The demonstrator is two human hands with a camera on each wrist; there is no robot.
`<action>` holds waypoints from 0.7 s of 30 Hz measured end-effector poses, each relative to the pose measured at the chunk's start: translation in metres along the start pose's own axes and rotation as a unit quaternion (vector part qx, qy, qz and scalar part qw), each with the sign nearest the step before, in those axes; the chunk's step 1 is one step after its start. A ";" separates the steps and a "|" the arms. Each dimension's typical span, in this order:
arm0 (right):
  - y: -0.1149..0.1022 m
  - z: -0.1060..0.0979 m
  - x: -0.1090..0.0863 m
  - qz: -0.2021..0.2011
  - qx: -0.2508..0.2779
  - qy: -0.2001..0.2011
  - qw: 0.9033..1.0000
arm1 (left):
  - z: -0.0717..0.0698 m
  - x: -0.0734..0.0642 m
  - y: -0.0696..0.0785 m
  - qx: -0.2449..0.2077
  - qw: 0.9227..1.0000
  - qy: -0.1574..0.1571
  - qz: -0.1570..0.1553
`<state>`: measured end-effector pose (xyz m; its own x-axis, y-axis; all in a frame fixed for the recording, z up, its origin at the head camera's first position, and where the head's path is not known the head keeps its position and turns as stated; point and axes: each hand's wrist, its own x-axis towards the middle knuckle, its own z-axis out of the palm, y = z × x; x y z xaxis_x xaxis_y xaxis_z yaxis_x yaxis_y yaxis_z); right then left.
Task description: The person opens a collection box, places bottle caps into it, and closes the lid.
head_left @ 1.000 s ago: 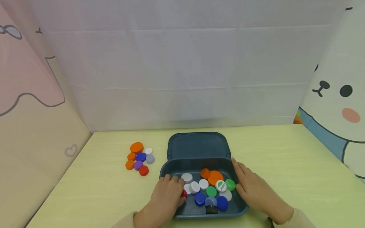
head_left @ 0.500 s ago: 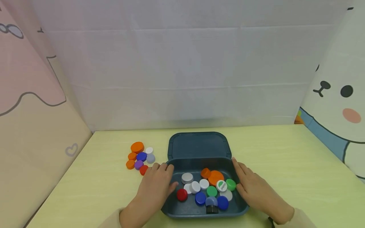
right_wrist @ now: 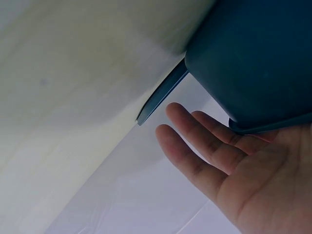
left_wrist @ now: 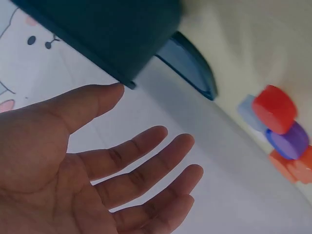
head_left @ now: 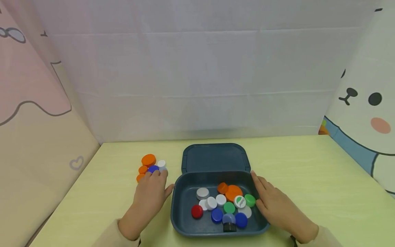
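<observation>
My left hand (head_left: 151, 193) hovers over loose bottle caps left of a dark blue box (head_left: 174, 214), hiding the red and purple ones in the head view. Its fingers are spread and hold nothing; the left wrist view shows the red cap (left_wrist: 275, 109) and purple cap (left_wrist: 291, 140) apart from them. Against the box's right rim rests my right hand (head_left: 274, 206), fingers extended along it. Inside the box lie several caps, among them a red cap (head_left: 197, 211), a large orange cap (head_left: 233, 192), a green cap (head_left: 229, 207) and a blue cap (head_left: 217, 215).
Behind the box lies its dark blue lid (head_left: 216, 157) on the pale yellow table (head_left: 293, 161). Orange caps (head_left: 148, 160), a blue cap (head_left: 153, 169) and a white cap (head_left: 162, 164) show beyond the left fingers. A white cloth (head_left: 197, 68) stands along the back.
My left hand has let go of the red cap inside the box, then moved left over the rim to the loose caps. The right hand stays at the right rim.
</observation>
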<state>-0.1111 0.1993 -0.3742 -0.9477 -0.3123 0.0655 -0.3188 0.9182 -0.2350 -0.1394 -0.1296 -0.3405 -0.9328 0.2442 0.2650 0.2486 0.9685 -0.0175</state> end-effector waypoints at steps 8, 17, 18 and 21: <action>0.000 -0.001 0.000 -0.002 0.003 -0.004 1.000 | 0.017 0.004 -0.021 0.004 0.999 -0.030 -0.036; 0.001 -0.001 0.000 -0.005 0.004 -0.002 1.000 | 0.027 0.006 -0.036 0.003 0.996 -0.041 -0.082; 0.001 -0.001 0.000 -0.004 0.005 -0.004 1.000 | 0.028 0.007 -0.037 -0.002 0.995 -0.047 -0.086; 0.001 -0.001 0.001 -0.003 0.006 -0.006 1.000 | 0.031 0.008 -0.040 -0.005 0.993 -0.066 -0.093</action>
<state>-0.1120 0.2003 -0.3733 -0.9454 -0.3211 0.0550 -0.3245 0.9133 -0.2461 -0.1646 -0.1647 -0.3675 -0.9887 0.0651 0.1349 0.0697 0.9971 0.0297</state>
